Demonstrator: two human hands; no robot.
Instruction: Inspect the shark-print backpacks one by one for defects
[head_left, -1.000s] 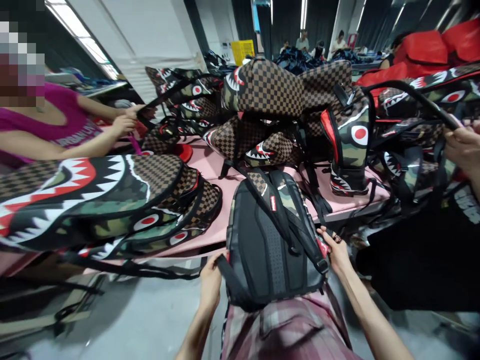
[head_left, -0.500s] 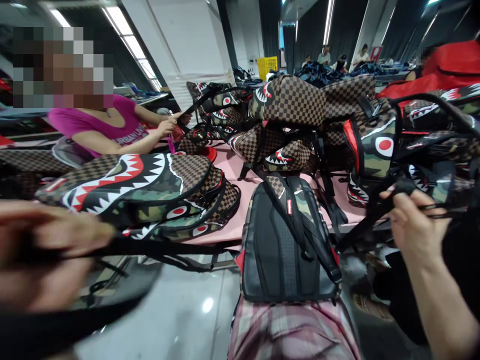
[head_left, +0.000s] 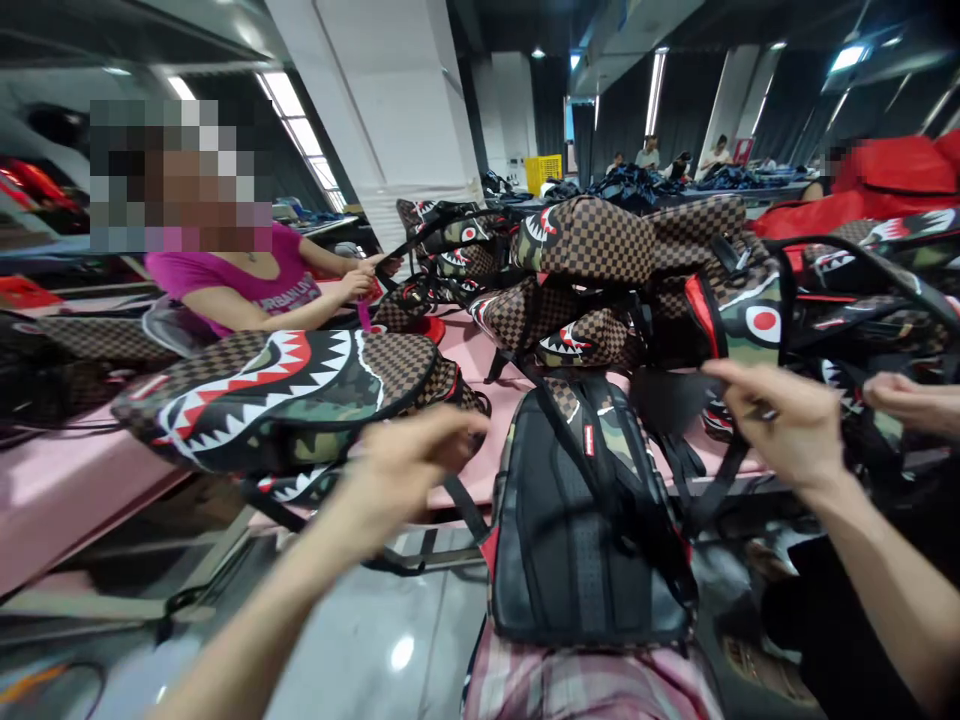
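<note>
A backpack [head_left: 577,560] rests upright against a plaid-covered lap and the table edge, its black padded back and shoulder straps facing me. My left hand [head_left: 409,455] is over its left side, fingers curled but smeared by motion; a black side strap [head_left: 466,512] runs up close beneath it. Whether that hand holds the strap cannot be made out. To the right of the backpack, my right hand [head_left: 787,415] is closed in a pinch. From its fingertips a blurred black strap [head_left: 671,402] stretches left above the backpack.
Shark-mouth camouflage and checkered backpacks [head_left: 277,395] lie at left, with more piled [head_left: 592,240] across the pink table [head_left: 510,440]. A co-worker in a magenta shirt [head_left: 247,280] handles a strap. Another person's hand [head_left: 911,395] shows at the right edge.
My left hand has swung from the far left inward to the backpack's side. My right hand has moved a little left. The view has tilted up slightly, and another person's hand has appeared at right.
</note>
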